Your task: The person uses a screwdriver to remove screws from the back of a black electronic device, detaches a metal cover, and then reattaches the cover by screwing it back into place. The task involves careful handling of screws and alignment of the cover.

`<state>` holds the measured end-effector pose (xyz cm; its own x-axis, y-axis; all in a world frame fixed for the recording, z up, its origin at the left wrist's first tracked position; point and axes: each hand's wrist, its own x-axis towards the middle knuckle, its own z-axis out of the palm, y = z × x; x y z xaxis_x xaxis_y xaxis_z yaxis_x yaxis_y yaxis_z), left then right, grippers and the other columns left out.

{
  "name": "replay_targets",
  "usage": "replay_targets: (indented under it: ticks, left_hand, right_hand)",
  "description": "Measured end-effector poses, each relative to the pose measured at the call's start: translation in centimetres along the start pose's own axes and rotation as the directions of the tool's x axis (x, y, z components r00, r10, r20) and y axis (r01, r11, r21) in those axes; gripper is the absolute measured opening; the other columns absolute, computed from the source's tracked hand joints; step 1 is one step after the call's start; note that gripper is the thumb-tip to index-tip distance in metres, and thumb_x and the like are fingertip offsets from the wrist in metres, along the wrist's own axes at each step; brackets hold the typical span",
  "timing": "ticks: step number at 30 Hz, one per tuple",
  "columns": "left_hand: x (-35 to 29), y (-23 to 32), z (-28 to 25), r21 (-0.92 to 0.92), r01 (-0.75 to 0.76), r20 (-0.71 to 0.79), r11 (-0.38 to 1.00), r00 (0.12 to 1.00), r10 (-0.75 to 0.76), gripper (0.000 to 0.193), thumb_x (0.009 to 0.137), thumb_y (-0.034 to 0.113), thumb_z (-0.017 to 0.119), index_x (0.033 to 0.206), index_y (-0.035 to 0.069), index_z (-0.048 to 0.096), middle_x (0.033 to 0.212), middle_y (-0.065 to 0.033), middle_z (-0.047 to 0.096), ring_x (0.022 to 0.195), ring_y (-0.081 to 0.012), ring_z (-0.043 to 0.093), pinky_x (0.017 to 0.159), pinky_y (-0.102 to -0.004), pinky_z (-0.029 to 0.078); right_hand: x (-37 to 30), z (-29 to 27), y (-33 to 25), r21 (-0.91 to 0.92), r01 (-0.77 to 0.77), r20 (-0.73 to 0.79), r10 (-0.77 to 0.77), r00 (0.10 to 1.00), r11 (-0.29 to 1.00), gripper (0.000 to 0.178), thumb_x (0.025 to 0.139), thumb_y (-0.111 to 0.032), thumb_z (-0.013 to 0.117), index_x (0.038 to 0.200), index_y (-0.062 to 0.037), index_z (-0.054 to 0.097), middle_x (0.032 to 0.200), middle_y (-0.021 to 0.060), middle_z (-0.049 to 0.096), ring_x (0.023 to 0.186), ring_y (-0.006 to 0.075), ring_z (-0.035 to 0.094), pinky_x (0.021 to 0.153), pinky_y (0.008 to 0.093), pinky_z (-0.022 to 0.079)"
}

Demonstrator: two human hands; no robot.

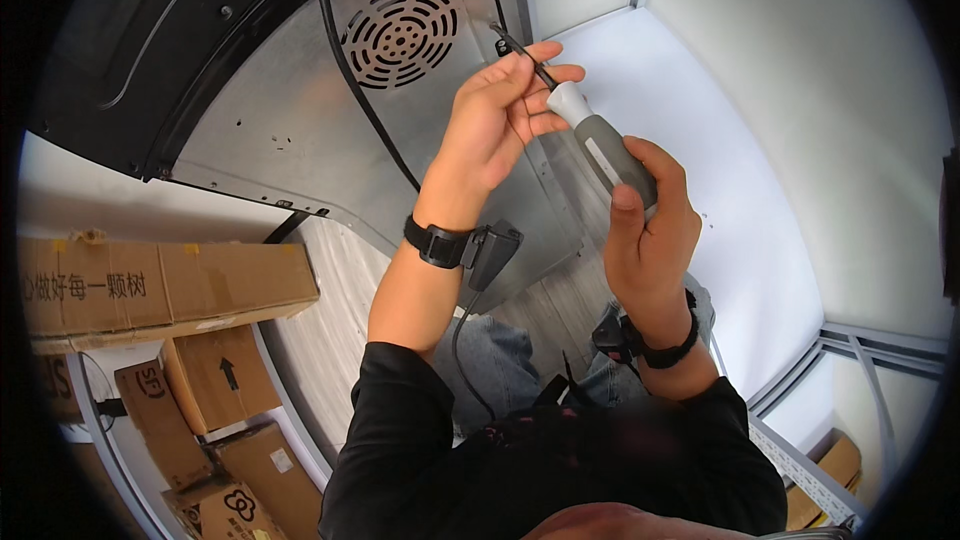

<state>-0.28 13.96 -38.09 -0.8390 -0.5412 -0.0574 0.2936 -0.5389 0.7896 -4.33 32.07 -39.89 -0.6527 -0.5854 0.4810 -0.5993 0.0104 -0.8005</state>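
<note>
Pale floorboards [337,278] lie below the vent [402,38]. Right of it, the screwdriver [568,103] slants. Forearm extended, the left hand [490,115] pinches the shaft [543,74] between thumb and forefinger, other fingers spread; the right hand [655,240] curls around the handle [602,148], thumb pressed against it.

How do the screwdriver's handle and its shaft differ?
The handle is thick and grey, while the shaft is thin and dark. The right hand grips the handle; the left hand touches the shaft. The shaft points toward the metal panel, while the handle sits farther from it. Both lie along the same slanting line.
</note>
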Motion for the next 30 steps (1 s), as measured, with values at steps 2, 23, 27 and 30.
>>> replay_targets:
  ticks: [2, 23, 27, 30]
  left_hand:
    - [0.3, -0.7, -1.1, 0.027, -0.032, 0.004, 0.999, 0.999, 0.032, 0.022, 0.099, 0.018, 0.044, 0.100, 0.001, 0.057, 0.089, -0.0138, 0.067, 0.065, -0.0147, 0.062, 0.059, -0.0277, 0.054]
    - [0.7, -1.3, -1.3, 0.032, -0.053, 0.039, 0.998, 0.998, 0.052, 0.015, 0.098, 0.017, 0.049, 0.102, 0.005, 0.055, 0.090, -0.0099, 0.065, 0.066, -0.0105, 0.054, 0.055, -0.0236, 0.044]
    - [0.0, -1.3, -0.7, 0.111, -0.096, 0.029, 0.989, 0.995, 0.093, 0.015, 0.096, 0.018, 0.052, 0.103, 0.005, 0.055, 0.088, -0.0087, 0.065, 0.065, -0.0106, 0.053, 0.056, -0.0230, 0.044]
    - [0.4, -1.8, -1.5, 0.125, -0.131, 0.035, 0.984, 0.991, 0.127, 0.015, 0.096, 0.018, 0.053, 0.104, 0.005, 0.055, 0.089, -0.0088, 0.065, 0.064, -0.0107, 0.053, 0.056, -0.0225, 0.044]
  right_hand:
    - [0.6, 0.2, -0.3, -0.057, 0.163, -0.088, -0.167, 0.982, 0.985, 0.038, 0.089, -0.022, 0.062, 0.119, -0.0014, 0.052, 0.104, 0.0173, 0.054, 0.087, 0.0296, 0.057, 0.073, 0.0324, 0.049]
    - [0.5, 0.2, 0.7, -0.139, 0.153, -0.055, -0.162, 0.985, 0.979, 0.045, 0.085, -0.020, 0.067, 0.122, -0.0019, 0.051, 0.102, 0.0126, 0.054, 0.084, 0.0274, 0.057, 0.066, 0.0321, 0.049]
    - [0.8, -0.3, 0.6, -0.076, 0.119, -0.015, -0.121, 0.993, 0.990, 0.044, 0.084, -0.015, 0.067, 0.122, -0.0011, 0.050, 0.099, 0.0139, 0.055, 0.078, 0.0279, 0.057, 0.063, 0.0329, 0.048]
    - [1.4, 1.4, 1.6, -0.129, 0.366, -0.289, -0.388, 0.875, 0.922, 0.046, 0.086, -0.021, 0.065, 0.123, -0.0001, 0.048, 0.095, 0.0146, 0.056, 0.072, 0.0286, 0.057, 0.061, 0.0334, 0.049]
